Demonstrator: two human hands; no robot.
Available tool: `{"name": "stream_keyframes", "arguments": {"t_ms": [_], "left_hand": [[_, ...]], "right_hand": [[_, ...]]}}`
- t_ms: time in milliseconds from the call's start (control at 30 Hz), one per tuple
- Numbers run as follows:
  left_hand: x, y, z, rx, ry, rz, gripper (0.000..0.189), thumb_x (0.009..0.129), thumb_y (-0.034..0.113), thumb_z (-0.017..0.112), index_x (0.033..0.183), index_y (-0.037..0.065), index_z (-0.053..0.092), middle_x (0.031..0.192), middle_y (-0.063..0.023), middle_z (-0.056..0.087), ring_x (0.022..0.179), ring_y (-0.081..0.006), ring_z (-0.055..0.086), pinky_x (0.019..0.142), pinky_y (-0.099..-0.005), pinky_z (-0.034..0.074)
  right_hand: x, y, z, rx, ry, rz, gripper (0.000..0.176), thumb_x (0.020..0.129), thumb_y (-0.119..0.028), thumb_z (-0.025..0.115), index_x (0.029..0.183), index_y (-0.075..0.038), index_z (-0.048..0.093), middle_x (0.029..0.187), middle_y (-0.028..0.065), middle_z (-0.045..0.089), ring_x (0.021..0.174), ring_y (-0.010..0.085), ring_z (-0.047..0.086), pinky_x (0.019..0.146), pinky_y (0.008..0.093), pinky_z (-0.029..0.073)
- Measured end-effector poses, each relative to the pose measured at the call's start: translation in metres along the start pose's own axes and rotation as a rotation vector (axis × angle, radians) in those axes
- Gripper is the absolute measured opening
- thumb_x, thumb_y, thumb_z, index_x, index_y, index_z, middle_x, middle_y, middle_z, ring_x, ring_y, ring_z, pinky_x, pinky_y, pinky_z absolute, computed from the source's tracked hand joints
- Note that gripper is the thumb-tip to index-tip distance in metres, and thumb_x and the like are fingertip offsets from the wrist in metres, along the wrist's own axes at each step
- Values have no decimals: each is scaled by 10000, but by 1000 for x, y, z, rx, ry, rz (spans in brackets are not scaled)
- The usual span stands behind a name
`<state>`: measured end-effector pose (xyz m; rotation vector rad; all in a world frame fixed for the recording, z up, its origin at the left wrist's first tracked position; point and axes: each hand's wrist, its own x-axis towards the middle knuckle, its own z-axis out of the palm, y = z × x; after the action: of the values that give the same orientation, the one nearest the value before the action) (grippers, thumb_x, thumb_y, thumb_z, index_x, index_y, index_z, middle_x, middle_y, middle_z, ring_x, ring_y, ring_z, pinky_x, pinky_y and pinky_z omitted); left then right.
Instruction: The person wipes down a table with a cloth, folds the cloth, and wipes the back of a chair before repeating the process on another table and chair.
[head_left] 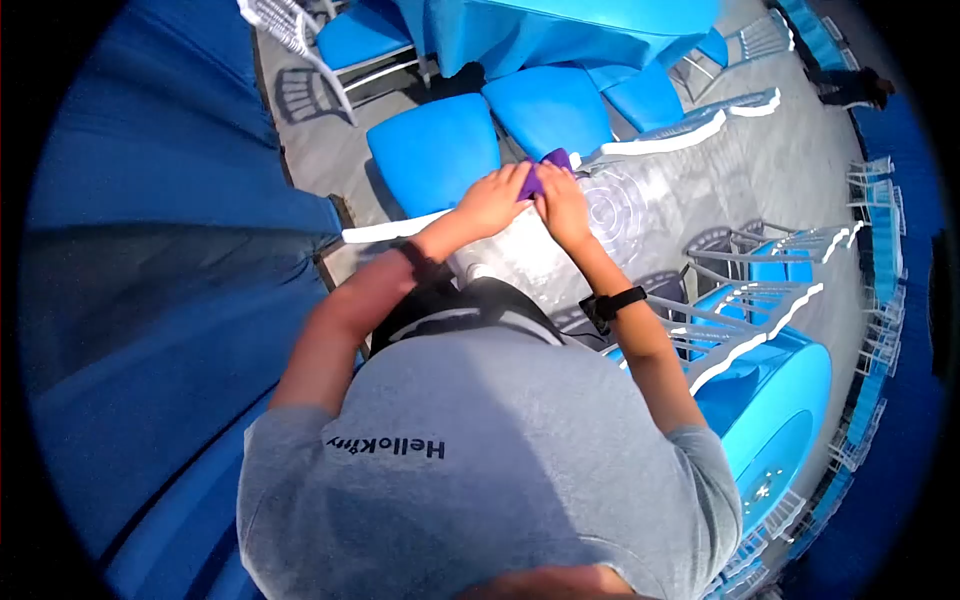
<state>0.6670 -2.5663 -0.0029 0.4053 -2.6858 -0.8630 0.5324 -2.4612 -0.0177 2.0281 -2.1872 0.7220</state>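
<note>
A small purple cloth [556, 158] is bunched between my two hands, out in front of my body. My left hand [494, 202] comes in from the left with its fingers closed on one side of the cloth. On the other side, my right hand [562, 206] grips it too, the fingers bent round it. Both hands are close together above the edge of a chair with a blue seat [550, 110]. The fingers partly hide the cloth.
A table with a light blue cloth [560, 30] stands ahead, with blue-seated chairs [435, 150] around it. Blue drapery [180, 270] hangs along the left. White-backed chairs [750, 330] and another blue-covered table [790, 420] stand at the right. A person [850, 88] is far right.
</note>
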Motion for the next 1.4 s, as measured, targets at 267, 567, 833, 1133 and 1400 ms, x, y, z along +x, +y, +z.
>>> {"name": "stream_keyframes", "arguments": {"t_ms": [267, 567, 833, 1133, 1400], "left_hand": [[-2, -19, -11, -18, -269, -88, 417, 769, 26, 446, 1185, 21, 411, 1024, -209, 536, 901, -366, 543, 751, -407, 447], [-79, -46, -108, 122, -634, -78, 253, 739, 34, 441, 981, -14, 496, 929, -241, 557, 880, -378, 546, 738, -451, 430], [-64, -112, -91, -465, -752, 32, 410, 846, 170, 489, 1200, -2, 373, 1042, -219, 557, 933, -327, 566, 785, -359, 449], [-69, -119, -56, -740, -598, 258, 827, 562, 85, 668, 1264, -19, 242, 1155, -227, 438, 1080, -327, 455, 898, -363, 381], [-40, -90, -51, -647, -597, 185, 799, 561, 30, 602, 1278, 10, 249, 1134, -203, 476, 1045, -338, 488, 862, -369, 406]], "right_hand": [[-15, -24, 23, 202, 209, 225, 517, 723, -96, 518, 1223, -10, 419, 1262, 171, 424, 1204, 364, 346, 1001, 476, 250], [-1, -154, 44, 119, -20, 203, 588, 728, -167, 563, 1260, -8, 367, 1328, 127, 339, 1228, 310, 309, 1005, 506, 197], [29, -188, 83, -130, 253, 623, 433, 676, -142, 539, 1105, -86, 538, 1233, 99, 453, 1174, 302, 361, 1011, 499, 194], [31, -185, 102, 153, 593, 1045, 797, 655, -146, 639, 1339, -45, 242, 1360, 295, 180, 1251, 440, 208, 1019, 420, 232], [40, -133, 81, 474, 731, 1287, 938, 574, -201, 668, 1354, -18, 180, 1111, 248, 517, 992, 312, 546, 824, 331, 448]]}}
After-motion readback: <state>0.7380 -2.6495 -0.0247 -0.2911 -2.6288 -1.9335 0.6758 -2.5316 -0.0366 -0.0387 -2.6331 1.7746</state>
